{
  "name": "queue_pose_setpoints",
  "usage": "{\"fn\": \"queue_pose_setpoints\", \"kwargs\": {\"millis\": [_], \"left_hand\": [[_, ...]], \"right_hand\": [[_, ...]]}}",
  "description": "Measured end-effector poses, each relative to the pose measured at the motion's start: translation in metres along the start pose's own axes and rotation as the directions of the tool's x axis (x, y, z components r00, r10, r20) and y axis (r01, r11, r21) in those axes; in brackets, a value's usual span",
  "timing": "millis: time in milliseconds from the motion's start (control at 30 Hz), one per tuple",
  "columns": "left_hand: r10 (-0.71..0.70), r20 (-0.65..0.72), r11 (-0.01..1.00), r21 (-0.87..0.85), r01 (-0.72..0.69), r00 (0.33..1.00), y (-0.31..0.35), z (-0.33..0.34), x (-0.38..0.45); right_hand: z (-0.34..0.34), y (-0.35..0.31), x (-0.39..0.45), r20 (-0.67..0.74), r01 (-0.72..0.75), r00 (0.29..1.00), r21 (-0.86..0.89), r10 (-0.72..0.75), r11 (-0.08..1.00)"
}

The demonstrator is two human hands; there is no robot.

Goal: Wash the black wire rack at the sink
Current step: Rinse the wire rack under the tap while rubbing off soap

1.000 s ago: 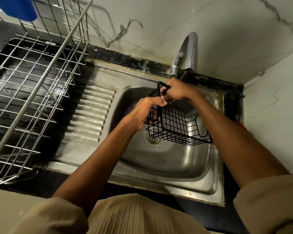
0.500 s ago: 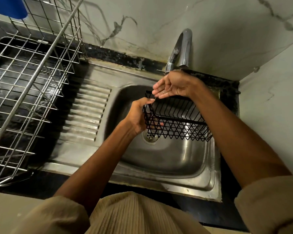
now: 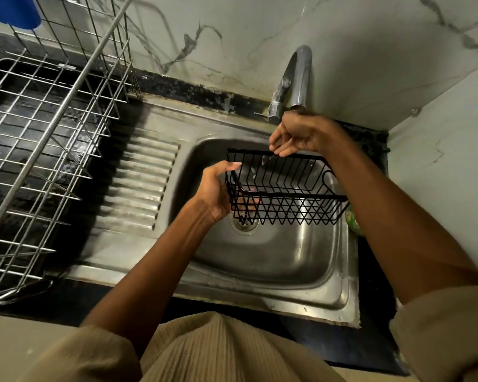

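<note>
Setting: marble-patterned wall point(image 3: 260, 37) rose behind a steel sink point(image 3: 301, 271) set in a dark counter, with a ribbed drainboard point(image 3: 138, 183) at the basin's 9 o'clock.
Left hand: left hand point(image 3: 213, 191) gripped the left end of the black wire rack point(image 3: 284, 188), thumb over the top rim, fingers curled beneath and showing through the mesh.
Right hand: right hand point(image 3: 298, 133) hovered at the rack's 12 o'clock, just under the tap point(image 3: 298, 78), fingers loosely bent and pointing down at the back rim; whether they touched the wire could not be told.
Rack position: held level above the basin, over the drain point(image 3: 244, 224), clear of the sink floor.
Rack contents: nothing lay inside it.
Dish rack: a silver wire dish drainer point(image 3: 47, 133) stood at 9 o'clock, a blue item point(image 3: 11, 9) at its far corner.
Other: a green object point(image 3: 353, 221) sat at the basin's 3 o'clock edge, partly hidden by the right forearm.
Writing: marks on the green object were too blurred to read.
</note>
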State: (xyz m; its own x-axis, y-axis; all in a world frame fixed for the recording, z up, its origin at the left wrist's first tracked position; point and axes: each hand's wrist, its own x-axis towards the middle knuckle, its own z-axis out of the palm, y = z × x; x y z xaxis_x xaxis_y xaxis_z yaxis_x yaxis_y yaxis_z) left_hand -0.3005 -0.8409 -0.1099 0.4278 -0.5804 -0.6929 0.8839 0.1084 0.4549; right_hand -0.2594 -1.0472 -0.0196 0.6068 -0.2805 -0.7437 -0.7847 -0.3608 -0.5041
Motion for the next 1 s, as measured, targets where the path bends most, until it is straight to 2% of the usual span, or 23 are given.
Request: {"fn": "queue_pose_setpoints", "kwargs": {"millis": [133, 233, 333, 433, 567, 767, 900, 1000], "left_hand": [[0.041, -0.040, 0.999, -0.029, -0.042, 0.998, -0.001, 0.000, -0.003], [0.054, -0.060, 0.998, -0.035, -0.057, 0.997, -0.002, 0.006, -0.005], [0.053, -0.052, 0.998, -0.015, -0.054, 0.997, -0.002, 0.012, -0.005], [0.031, -0.067, 0.999, 0.035, -0.029, 0.997, -0.002, 0.016, -0.004], [0.017, -0.058, 0.998, 0.062, -0.013, 0.998, -0.002, 0.022, -0.006], [0.002, -0.048, 0.999, 0.049, 0.001, 0.999, -0.004, 0.029, -0.008], [0.041, -0.085, 0.997, 0.074, -0.034, 0.996, -0.006, 0.031, -0.014], [0.126, -0.112, 0.990, 0.081, -0.117, 0.986, -0.006, 0.028, -0.020]], "right_hand": [[-0.004, 0.001, -0.001, -0.003, -0.005, 1.000, -0.003, 0.005, 1.000], [0.004, -0.007, -0.007, 0.115, 0.038, 0.992, 0.110, -0.051, 0.993], [0.014, -0.011, -0.011, 0.269, 0.078, 0.954, 0.215, -0.135, 0.974], [0.019, -0.012, -0.012, 0.329, 0.095, 0.928, 0.246, -0.176, 0.965], [0.014, -0.006, -0.010, 0.322, 0.099, 0.929, 0.258, -0.182, 0.961], [0.010, -0.003, -0.010, 0.342, 0.100, 0.910, 0.369, -0.235, 0.924], [0.011, -0.005, -0.008, 0.290, 0.102, 0.939, 0.271, -0.182, 0.957], [0.008, -0.004, -0.006, 0.184, 0.102, 0.974, 0.163, -0.132, 0.981]]}}
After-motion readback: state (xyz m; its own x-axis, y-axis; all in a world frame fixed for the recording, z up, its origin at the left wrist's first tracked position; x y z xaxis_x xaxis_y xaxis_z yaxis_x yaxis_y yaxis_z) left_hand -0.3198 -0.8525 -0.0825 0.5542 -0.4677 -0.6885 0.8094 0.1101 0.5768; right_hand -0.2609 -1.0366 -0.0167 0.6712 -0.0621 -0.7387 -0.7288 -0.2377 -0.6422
